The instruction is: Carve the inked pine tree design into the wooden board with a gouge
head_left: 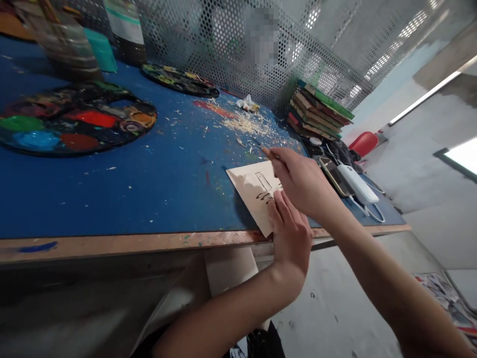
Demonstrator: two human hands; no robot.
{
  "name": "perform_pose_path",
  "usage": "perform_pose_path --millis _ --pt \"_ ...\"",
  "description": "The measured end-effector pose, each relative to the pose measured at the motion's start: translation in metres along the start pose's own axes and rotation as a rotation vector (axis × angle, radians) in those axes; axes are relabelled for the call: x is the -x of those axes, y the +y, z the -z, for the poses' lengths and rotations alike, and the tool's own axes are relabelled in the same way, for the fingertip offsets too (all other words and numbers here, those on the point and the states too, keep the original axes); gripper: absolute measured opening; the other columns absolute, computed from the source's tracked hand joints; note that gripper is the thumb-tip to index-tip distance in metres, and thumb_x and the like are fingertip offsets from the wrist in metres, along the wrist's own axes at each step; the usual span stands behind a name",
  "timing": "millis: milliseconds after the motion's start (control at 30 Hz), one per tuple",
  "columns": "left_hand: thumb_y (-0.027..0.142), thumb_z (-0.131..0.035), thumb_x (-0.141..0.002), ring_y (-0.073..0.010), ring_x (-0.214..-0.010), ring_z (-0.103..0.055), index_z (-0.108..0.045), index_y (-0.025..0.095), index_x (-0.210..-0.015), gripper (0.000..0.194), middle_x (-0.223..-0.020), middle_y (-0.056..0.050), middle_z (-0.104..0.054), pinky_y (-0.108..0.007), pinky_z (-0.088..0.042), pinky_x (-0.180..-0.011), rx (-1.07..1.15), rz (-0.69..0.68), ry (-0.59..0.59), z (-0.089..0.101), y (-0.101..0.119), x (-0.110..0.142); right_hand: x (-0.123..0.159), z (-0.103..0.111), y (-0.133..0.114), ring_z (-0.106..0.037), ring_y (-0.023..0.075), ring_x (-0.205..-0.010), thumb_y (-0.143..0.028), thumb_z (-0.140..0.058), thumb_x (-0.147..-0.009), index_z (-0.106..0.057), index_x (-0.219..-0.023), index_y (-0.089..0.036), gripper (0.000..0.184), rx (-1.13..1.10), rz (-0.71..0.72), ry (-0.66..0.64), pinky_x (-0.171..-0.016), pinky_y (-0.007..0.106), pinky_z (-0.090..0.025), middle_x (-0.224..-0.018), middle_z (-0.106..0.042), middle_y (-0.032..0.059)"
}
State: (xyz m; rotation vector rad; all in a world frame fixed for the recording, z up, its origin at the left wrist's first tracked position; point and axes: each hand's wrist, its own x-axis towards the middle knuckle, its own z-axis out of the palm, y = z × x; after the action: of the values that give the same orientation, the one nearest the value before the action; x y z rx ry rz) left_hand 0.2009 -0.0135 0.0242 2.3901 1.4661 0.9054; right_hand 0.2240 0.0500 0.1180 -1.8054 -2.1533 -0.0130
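Observation:
A cream-coloured board (251, 191) with black marks and a small drawn rectangle lies at the front edge of the blue table. My left hand (288, 219) grips the board's near right part, its fingers bent over the surface. Just beyond, my right hand (298, 174) is closed around a thin tool (265, 149) with a wood-coloured shaft and a narrow dark tip. The tip points away to the upper left, over the table past the board. My hands cover the board's right side, and most of the tool is hidden in my fist.
Pale shavings (248, 125) lie scattered beyond the board. Left are a paint-covered palette (78, 117), another palette (179, 79), a murky jar (70, 47) and a bottle (126, 32). Right stand stacked books (318, 112), a phone (333, 176) and a white power bank (357, 184). Perforated metal (223, 44) backs the table.

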Motion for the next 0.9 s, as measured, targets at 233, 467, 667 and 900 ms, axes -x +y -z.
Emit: perform_pose_path --millis 233,467,667,900 --pt "0.023 -0.057 -0.085 -0.0388 -0.135 -0.037 -0.041 -0.002 -0.135 0.058 -0.140 -0.027 -0.043 -0.056 -0.034 -0.111 -0.278 -0.074 -0.027 0.006 -0.001 0.005 -0.040 -0.029 0.032 -0.044 0.0099 -0.061 -0.030 -0.065 -0.074 -0.060 -0.101 -0.013 0.032 -0.365 0.213 -0.300 -0.057 0.022 -0.032 -0.070 -0.052 -0.0032" --pt "0.028 -0.057 -0.086 -0.0391 -0.135 -0.036 -0.039 -0.003 -0.136 0.062 -0.141 -0.027 -0.042 -0.054 -0.035 -0.112 -0.369 -0.088 -0.022 0.008 -0.001 0.004 -0.049 -0.032 0.028 -0.046 0.0104 -0.061 -0.032 -0.057 -0.083 -0.064 -0.077 -0.014 0.019 -0.281 0.219 -0.267 -0.060 0.024 -0.033 -0.066 -0.056 -0.0012" --pt "0.026 -0.061 -0.083 -0.0403 -0.134 -0.037 -0.032 -0.005 -0.139 0.070 -0.143 -0.029 -0.035 -0.054 -0.034 -0.112 -0.335 -0.061 -0.009 0.008 0.000 0.004 -0.074 -0.018 0.055 -0.052 0.0230 -0.096 -0.013 -0.032 -0.087 -0.055 -0.120 -0.007 0.040 -0.068 -0.028 0.234 -0.081 0.036 -0.039 -0.107 -0.054 0.0178" --pt "0.021 -0.065 -0.080 -0.0427 -0.136 -0.032 -0.045 -0.004 -0.132 0.061 -0.140 -0.029 -0.041 -0.058 -0.036 -0.110 -0.114 -0.049 0.040 0.000 0.000 0.006 -0.015 0.006 0.019 -0.057 0.0217 -0.101 -0.008 -0.041 -0.087 -0.044 -0.137 -0.008 0.050 0.067 0.089 -0.082 -0.090 0.036 -0.044 -0.110 -0.059 0.0151"
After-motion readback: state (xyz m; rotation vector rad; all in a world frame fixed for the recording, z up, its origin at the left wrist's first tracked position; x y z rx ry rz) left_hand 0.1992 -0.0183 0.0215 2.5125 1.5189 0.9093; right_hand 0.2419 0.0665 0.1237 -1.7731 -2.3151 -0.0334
